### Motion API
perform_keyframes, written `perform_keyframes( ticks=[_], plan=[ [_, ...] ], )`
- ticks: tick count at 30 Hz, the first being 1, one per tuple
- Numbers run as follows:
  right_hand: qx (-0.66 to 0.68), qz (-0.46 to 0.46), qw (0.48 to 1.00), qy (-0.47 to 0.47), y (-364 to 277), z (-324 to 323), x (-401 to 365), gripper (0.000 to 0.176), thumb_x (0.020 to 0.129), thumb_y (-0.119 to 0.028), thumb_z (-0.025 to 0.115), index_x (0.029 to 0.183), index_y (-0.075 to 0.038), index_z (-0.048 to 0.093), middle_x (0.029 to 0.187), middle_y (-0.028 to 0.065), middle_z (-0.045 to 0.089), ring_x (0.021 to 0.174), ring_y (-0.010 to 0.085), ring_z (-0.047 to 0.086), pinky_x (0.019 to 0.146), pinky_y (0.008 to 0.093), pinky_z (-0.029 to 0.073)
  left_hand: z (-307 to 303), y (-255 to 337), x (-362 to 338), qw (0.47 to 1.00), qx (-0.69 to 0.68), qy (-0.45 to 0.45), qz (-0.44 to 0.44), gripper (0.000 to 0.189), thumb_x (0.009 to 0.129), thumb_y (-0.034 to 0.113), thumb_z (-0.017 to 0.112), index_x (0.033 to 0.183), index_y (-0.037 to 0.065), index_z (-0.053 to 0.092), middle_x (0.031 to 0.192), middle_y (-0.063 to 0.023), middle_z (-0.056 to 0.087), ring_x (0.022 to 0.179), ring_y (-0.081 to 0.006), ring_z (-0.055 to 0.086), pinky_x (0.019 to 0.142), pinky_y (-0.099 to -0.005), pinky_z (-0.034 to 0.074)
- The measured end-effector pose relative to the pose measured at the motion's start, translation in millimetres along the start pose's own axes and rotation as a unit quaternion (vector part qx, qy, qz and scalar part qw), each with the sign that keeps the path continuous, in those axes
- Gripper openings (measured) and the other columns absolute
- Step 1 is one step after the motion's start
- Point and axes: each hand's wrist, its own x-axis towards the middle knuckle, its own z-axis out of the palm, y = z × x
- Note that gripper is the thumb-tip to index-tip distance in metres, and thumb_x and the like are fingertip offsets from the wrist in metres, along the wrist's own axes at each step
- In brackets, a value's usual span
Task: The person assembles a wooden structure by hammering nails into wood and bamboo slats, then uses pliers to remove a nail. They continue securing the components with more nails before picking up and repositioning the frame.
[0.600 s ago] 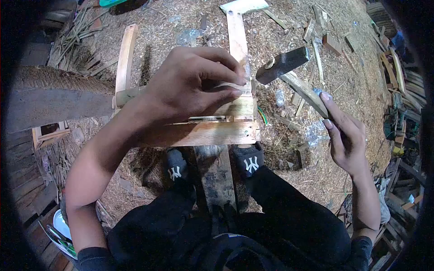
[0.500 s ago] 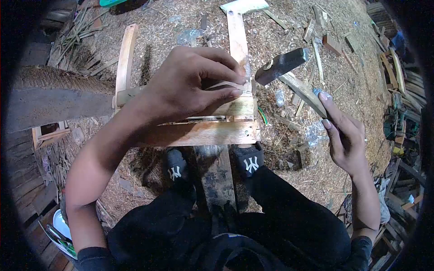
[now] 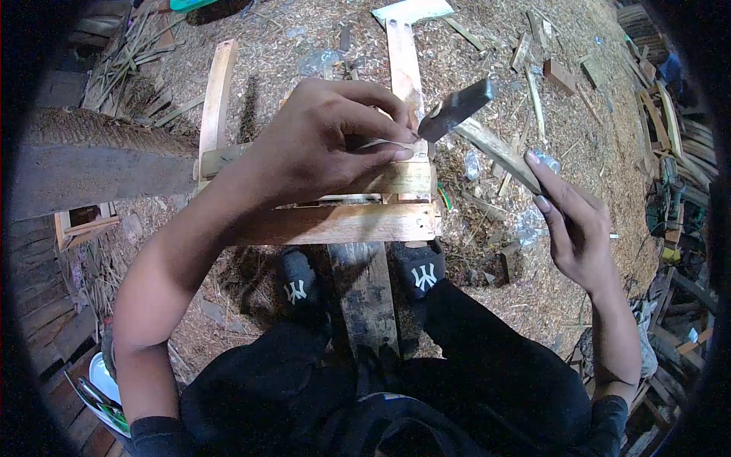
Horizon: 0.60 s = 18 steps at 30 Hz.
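My left hand is closed in a pinch over the upper slat of a wooden frame, near its right upright. Its fingertips hold what looks like a small nail, mostly hidden by the fingers and the hammer. In my right hand is a hammer, gripped near the end of its wooden handle. The dark metal hammer head is tilted, with its lower end right at the left fingertips.
The frame rests around a thick plank between my shoes. A heavy beam comes in from the left. Wood offcuts, a reddish block and plastic scraps lie on the shaving-covered ground. A white container with tools stands lower left.
The hammer head has moved left and slightly down, up to the left fingertips. My right hand has shifted a little left; the left hand keeps its pinch at the same spot.
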Motion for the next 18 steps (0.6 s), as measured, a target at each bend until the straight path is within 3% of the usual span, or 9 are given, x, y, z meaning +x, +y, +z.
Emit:
perform_keyframes(
  ticks=[3, 5, 6, 8, 9, 11, 15, 17, 18],
  plan=[
    [-0.007, 0.009, 1.0, -0.019, -0.7, -1.9, 2.8, 0.052, 0.091, 0.005, 0.062, 0.14, -0.012, 0.061, 0.105, 0.0195, 0.074, 0.07, 0.0282, 0.068, 0.068, 0.0347, 0.054, 1.5, -1.3, -0.5, 1.0, -0.007, 0.004, 0.001, 0.012, 0.082, 0.012, 0.082, 0.09, 0.004, 0.078, 0.097, -0.0085, 0.075, 0.082, -0.0199, 0.075, 0.071, -0.0302, 0.061],
    [-0.016, -0.057, 0.996, 0.07, -1.2, 2.7, 3.7, 0.053, 0.091, 0.006, 0.062, 0.141, -0.013, 0.061, 0.1, 0.0189, 0.074, 0.069, 0.0253, 0.068, 0.066, 0.0345, 0.053, 3.1, -2.8, -2.3, 1.0, -0.011, 0.011, -0.01, 0.011, 0.082, 0.011, 0.082, 0.09, 0.005, 0.078, 0.097, -0.0089, 0.075, 0.082, -0.0198, 0.075, 0.071, -0.0301, 0.061],
    [-0.017, -0.057, 0.996, 0.07, -2.3, -0.7, 3.8, 0.053, 0.091, 0.006, 0.062, 0.141, -0.013, 0.061, 0.1, 0.0189, 0.074, 0.069, 0.0253, 0.068, 0.066, 0.0345, 0.053, 2.1, -2.2, -1.9, 1.0, -0.011, 0.011, -0.009, 0.011, 0.082, 0.011, 0.082, 0.09, 0.005, 0.078, 0.097, -0.0089, 0.075, 0.082, -0.0198, 0.075, 0.071, -0.0301, 0.061],
    [-0.058, 0.019, 0.996, -0.059, -5.2, -9.3, 4.4, 0.055, 0.09, 0.007, 0.062, 0.14, -0.013, 0.062, 0.09, 0.017, 0.073, 0.066, 0.0216, 0.065, 0.063, 0.0348, 0.052, -0.8, -0.1, -0.1, 1.0, 0.002, 0.003, -0.004, 0.01, 0.082, 0.011, 0.082, 0.09, 0.005, 0.079, 0.097, -0.0081, 0.075, 0.081, -0.0196, 0.075, 0.071, -0.0298, 0.061],
    [-0.057, 0.019, 0.996, -0.059, -3.4, -6.6, 4.9, 0.055, 0.09, 0.007, 0.062, 0.14, -0.013, 0.062, 0.09, 0.017, 0.073, 0.066, 0.0216, 0.065, 0.063, 0.0348, 0.052, -0.5, 0.5, 0.0, 1.0, 0.002, 0.003, -0.004, 0.01, 0.082, 0.011, 0.082, 0.09, 0.005, 0.079, 0.097, -0.0081, 0.075, 0.081, -0.0196, 0.075, 0.071, -0.0298, 0.061],
    [0.007, -0.072, 0.995, 0.07, 2.6, 3.3, 5.8, 0.057, 0.089, 0.008, 0.062, 0.141, -0.016, 0.062, 0.077, 0.0137, 0.068, 0.061, 0.0197, 0.061, 0.059, 0.0358, 0.05, 1.1, 1.3, -0.9, 1.0, -0.006, 0.01, -0.016, 0.01, 0.082, 0.012, 0.081, 0.09, 0.005, 0.079, 0.097, -0.0074, 0.075, 0.081, -0.0195, 0.074, 0.071, -0.0299, 0.061],
    [-0.013, -0.063, 0.998, 0.013, 9.2, 1.5, 0.8, 0.056, 0.089, 0.008, 0.062, 0.141, -0.014, 0.061, 0.082, 0.0146, 0.07, 0.062, 0.02, 0.062, 0.06, 0.0346, 0.051, -1.8, 3.4, 0.2, 1.0, 0.009, -0.009, -0.025, 0.01, 0.083, 0.012, 0.081, 0.09, 0.005, 0.079, 0.097, -0.0069, 0.075, 0.08, -0.019, 0.074, 0.07, -0.0298, 0.061],
    [-0.035, -0.003, 0.999, -0.005, 7.3, -2.2, 1.7, 0.056, 0.089, 0.008, 0.061, 0.141, -0.013, 0.061, 0.087, 0.0157, 0.072, 0.065, 0.0199, 0.064, 0.062, 0.0348, 0.052, 0.1, 2.6, -2.0, 0.999, -0.021, -0.014, -0.045, 0.016, 0.081, 0.01, 0.083, 0.096, 0.005, 0.079, 0.102, -0.0111, 0.073, 0.089, -0.0203, 0.073, 0.077, -0.0303, 0.057],
    [-0.031, -0.074, 0.994, 0.075, 7.1, 1.3, 5.0, 0.055, 0.09, 0.007, 0.062, 0.141, -0.015, 0.062, 0.083, 0.0148, 0.071, 0.064, 0.0185, 0.062, 0.06, 0.0361, 0.05, -0.2, 1.8, -2.7, 0.999, -0.022, -0.014, -0.045, 0.016, 0.081, 0.01, 0.083, 0.096, 0.005, 0.079, 0.102, -0.0111, 0.073, 0.089, -0.0203, 0.073, 0.077, -0.0303, 0.057]
  ],
)
